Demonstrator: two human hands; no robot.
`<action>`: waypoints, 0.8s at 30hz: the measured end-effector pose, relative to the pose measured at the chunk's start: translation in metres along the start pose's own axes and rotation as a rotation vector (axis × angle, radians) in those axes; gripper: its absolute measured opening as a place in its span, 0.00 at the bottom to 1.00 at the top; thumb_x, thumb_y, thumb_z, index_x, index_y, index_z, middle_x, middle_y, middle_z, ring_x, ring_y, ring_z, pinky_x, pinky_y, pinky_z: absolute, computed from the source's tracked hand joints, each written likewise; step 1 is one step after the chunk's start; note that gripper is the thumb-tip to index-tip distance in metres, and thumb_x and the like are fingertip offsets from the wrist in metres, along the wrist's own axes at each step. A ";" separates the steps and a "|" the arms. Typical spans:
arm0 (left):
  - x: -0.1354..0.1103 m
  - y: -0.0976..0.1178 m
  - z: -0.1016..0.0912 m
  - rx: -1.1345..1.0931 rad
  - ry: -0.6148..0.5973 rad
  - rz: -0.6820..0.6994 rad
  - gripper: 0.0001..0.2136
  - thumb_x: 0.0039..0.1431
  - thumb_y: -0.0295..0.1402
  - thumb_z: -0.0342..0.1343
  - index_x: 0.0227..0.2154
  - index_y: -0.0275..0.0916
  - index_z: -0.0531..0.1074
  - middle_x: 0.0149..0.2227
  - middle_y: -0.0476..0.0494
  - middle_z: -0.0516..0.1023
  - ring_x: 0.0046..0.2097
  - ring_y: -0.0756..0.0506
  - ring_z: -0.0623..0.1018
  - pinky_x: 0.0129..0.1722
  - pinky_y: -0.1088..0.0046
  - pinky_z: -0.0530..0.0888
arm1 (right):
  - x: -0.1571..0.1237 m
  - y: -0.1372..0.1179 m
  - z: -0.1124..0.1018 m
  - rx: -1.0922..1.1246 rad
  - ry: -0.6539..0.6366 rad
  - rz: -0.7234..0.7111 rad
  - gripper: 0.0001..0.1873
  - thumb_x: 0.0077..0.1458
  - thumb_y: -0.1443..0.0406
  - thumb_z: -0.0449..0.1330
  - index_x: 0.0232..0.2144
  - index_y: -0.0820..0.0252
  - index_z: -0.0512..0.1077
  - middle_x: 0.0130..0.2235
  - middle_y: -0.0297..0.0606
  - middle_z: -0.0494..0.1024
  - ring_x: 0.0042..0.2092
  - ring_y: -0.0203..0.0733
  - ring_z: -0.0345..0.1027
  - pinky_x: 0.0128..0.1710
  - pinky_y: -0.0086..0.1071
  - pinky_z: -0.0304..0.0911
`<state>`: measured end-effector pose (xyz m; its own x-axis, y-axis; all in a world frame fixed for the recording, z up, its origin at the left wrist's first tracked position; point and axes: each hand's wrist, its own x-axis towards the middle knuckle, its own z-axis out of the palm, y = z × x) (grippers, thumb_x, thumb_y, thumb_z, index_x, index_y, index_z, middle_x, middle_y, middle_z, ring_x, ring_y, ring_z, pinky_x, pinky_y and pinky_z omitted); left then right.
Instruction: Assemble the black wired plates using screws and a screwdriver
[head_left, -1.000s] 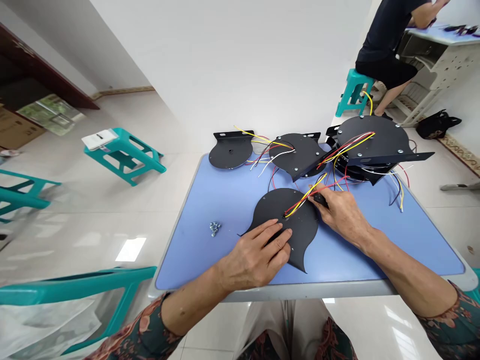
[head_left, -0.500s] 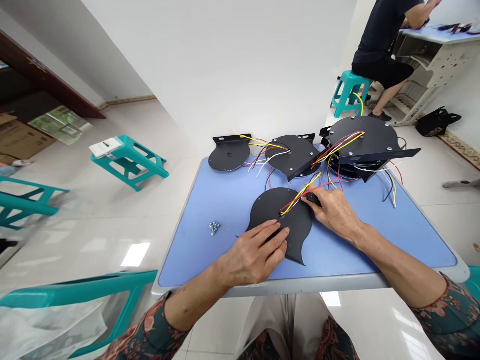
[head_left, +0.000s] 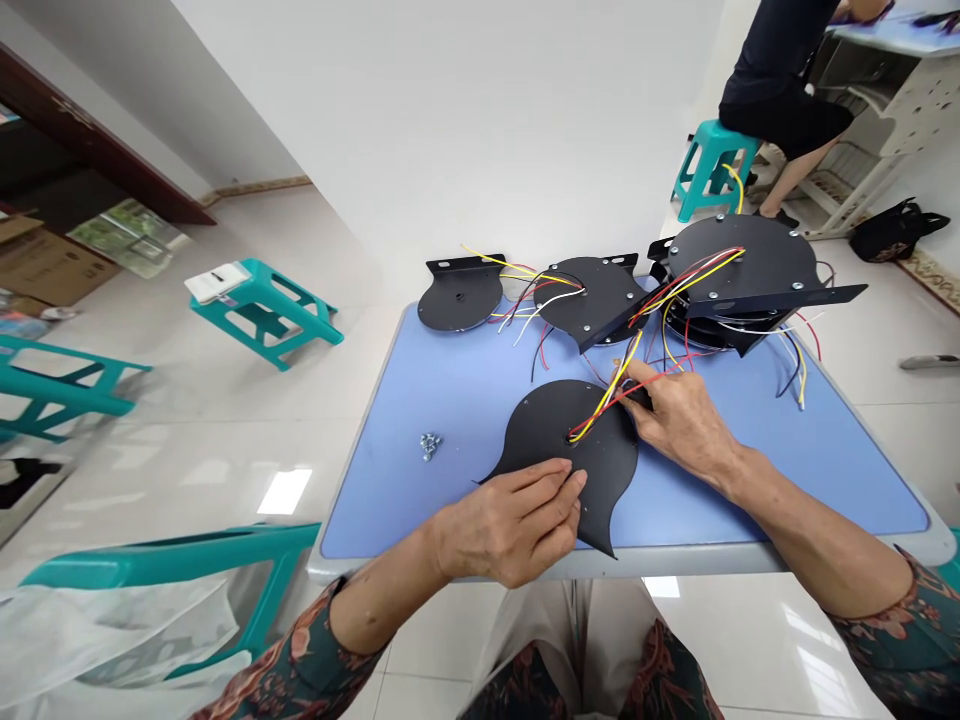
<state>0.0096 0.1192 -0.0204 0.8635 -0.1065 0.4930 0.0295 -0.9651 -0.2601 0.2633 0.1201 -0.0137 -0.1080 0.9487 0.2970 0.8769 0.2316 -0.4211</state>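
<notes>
At the worktop's (head_left: 375, 490) seven o'clock, my left hand (head_left: 514, 520) is touching the plate (head_left: 540, 425); I can't tell its grip. At the plate's two o'clock, my right hand (head_left: 682, 420) is grasping a black handle (head_left: 637, 394). I'm wanting the plate steady, wires (head_left: 604, 407) unpinched.

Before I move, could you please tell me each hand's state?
Left hand: over the near black plate; whether it holds anything cannot be told.
Right hand: closed around a black handle.
</notes>
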 end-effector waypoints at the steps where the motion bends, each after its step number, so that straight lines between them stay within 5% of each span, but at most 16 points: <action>1: 0.000 0.001 0.000 0.001 -0.004 0.004 0.02 0.62 0.24 0.58 0.35 0.30 0.74 0.46 0.30 0.83 0.48 0.41 0.83 0.57 0.61 0.79 | 0.000 0.000 0.000 -0.003 0.000 -0.001 0.08 0.59 0.68 0.55 0.37 0.58 0.74 0.18 0.30 0.66 0.20 0.38 0.56 0.26 0.31 0.47; 13: -0.004 0.009 -0.003 -0.023 -0.019 -0.124 0.05 0.65 0.22 0.54 0.40 0.29 0.74 0.50 0.30 0.81 0.55 0.38 0.80 0.57 0.55 0.79 | -0.001 0.002 0.001 0.033 -0.083 -0.044 0.08 0.61 0.65 0.54 0.36 0.59 0.73 0.23 0.35 0.71 0.24 0.40 0.62 0.28 0.30 0.51; 24: -0.009 0.012 0.002 -0.084 0.066 -0.189 0.04 0.61 0.20 0.59 0.34 0.33 0.71 0.49 0.32 0.82 0.56 0.40 0.79 0.58 0.55 0.79 | 0.000 0.002 0.003 0.047 -0.099 -0.038 0.08 0.61 0.66 0.55 0.38 0.60 0.74 0.26 0.37 0.75 0.27 0.40 0.66 0.30 0.30 0.53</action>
<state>0.0034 0.1094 -0.0289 0.8115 0.0657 0.5806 0.1432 -0.9857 -0.0886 0.2641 0.1215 -0.0168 -0.1882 0.9551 0.2286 0.8488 0.2753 -0.4513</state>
